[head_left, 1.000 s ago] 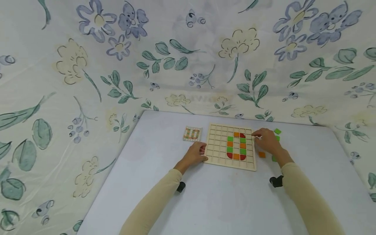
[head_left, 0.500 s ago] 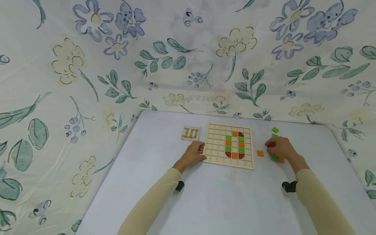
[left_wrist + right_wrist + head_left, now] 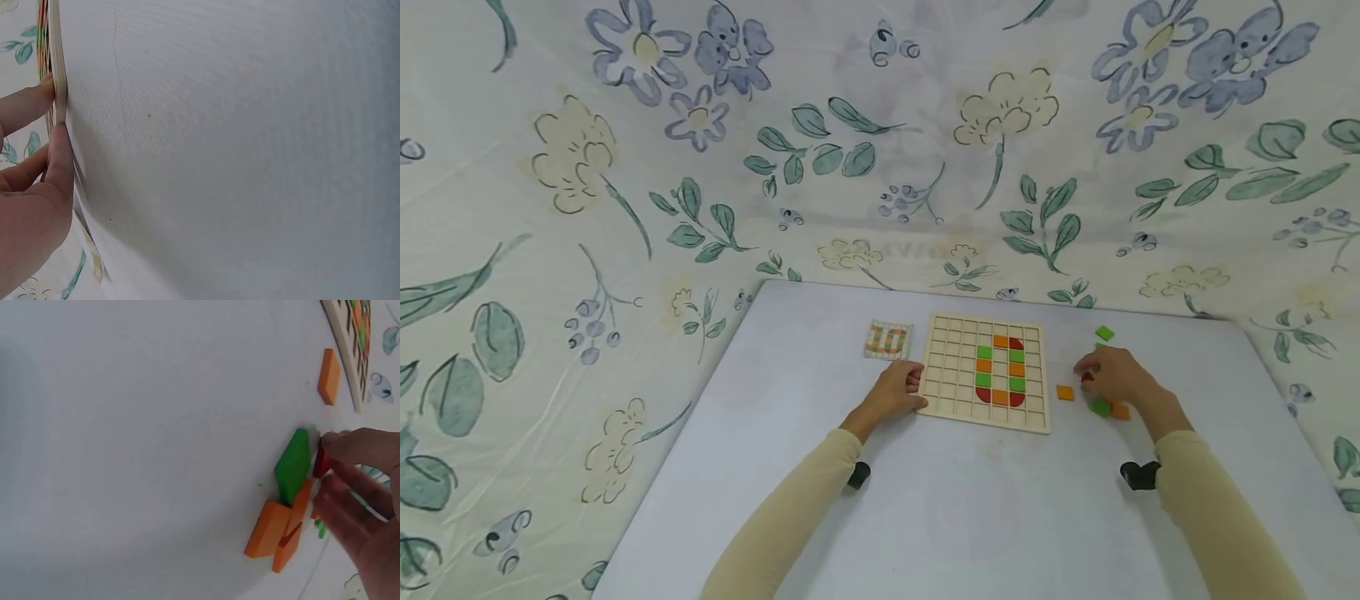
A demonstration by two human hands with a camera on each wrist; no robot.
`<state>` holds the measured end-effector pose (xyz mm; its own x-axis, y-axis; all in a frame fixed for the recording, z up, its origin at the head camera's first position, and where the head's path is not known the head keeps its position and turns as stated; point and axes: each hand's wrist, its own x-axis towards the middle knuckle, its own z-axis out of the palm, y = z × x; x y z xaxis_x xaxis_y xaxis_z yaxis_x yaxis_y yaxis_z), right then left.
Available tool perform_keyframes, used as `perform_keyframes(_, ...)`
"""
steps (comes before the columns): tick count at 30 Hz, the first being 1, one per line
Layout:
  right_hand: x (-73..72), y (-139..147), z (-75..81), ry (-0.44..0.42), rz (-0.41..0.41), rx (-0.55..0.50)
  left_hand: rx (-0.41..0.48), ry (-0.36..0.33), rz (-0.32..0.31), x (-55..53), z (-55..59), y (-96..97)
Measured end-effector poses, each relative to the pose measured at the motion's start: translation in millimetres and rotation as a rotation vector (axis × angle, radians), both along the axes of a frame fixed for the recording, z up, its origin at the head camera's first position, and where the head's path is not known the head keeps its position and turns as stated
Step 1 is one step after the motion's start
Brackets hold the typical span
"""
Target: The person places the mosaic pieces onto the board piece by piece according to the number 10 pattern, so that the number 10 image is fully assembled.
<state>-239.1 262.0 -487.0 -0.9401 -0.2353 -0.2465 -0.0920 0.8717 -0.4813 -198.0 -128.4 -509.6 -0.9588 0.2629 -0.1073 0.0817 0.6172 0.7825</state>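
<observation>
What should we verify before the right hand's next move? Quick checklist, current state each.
1. Board held: ok, left hand grips its left edge.
2. Red tile at the right hand: ok, the thumb touches it.
3. Red tile lifted off the table: cannot tell.
4. Tile ring on the board complete: not ok, its top-left corner cell, in the head view, is empty.
5. Loose orange tile apart from the board: ok, it lies just off the right edge.
6. Pattern card uncovered: ok, it lies left of the board, no hand over it.
</observation>
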Motion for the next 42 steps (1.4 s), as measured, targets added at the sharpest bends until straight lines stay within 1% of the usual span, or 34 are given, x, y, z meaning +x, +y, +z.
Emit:
perform_keyframes(3, -0.8, 0.8, -2.3, -0.012, 0.046, -0.002, 0.003, 0.005, 0.001, 1.2, 1.5, -0.5)
perform_keyframes(7, -1.5, 1.5, -3.7, 0.029, 0.092, 0.014, -0.003, 0.018, -0.002, 0.8, 1.9, -2.4)
perform_keyframes(13, -4.1, 0.1, -3.2, 0.085, 0.165, 0.043, 0.017, 0.026, 0.005, -1.5, 1.5, -5.4)
perform_keyframes(17, -5.1, -0.8, -7.3, 0.105, 0.165, 0.044, 0.014, 0.025, -0.002, -1.7, 0.9, -6.8)
perform_keyframes(21, -3.1, -6.8, -11.9, 0.181, 0.148, 0.002, 0.009, 0.021, -0.005, -1.0, 1.6, -7.3)
perform_keyframes(24, -3.0, -19.1, -12.5, 0.254, 0.147, -0.051, 0.008, 0.015, 0.0, -0.1, 2.7, -7.3)
perform_keyframes(27, -5.5, -37.4, -9.7, 0.284, 0.143, -0.085, 0.009, 0.009, 0.0, 0.5, 2.5, -7.3)
perform_keyframes(30, -11.3, -58.6, -6.8, 0.327, 0.178, -0.116, 0.011, 0.006, -0.003, 0.8, 1.4, -6.8)
perform_keyframes(34, -23.4, -88.1, -6.5, 0.388, 0.266, -0.151, 0.013, 0.007, -0.002, 1.7, 1.0, -5.8)
perform_keyframes(38, -35.0, -111.7, -7.7, 0.373, 0.331, -0.159, 0.006, 0.008, -0.008, 1.4, -0.2, -3.8)
perform_keyframes(42, -44.2, -126.2, -7.0, 0.35, 0.364, -0.14, 0.004, 0.007, -0.011, 1.0, -0.9, -0.6)
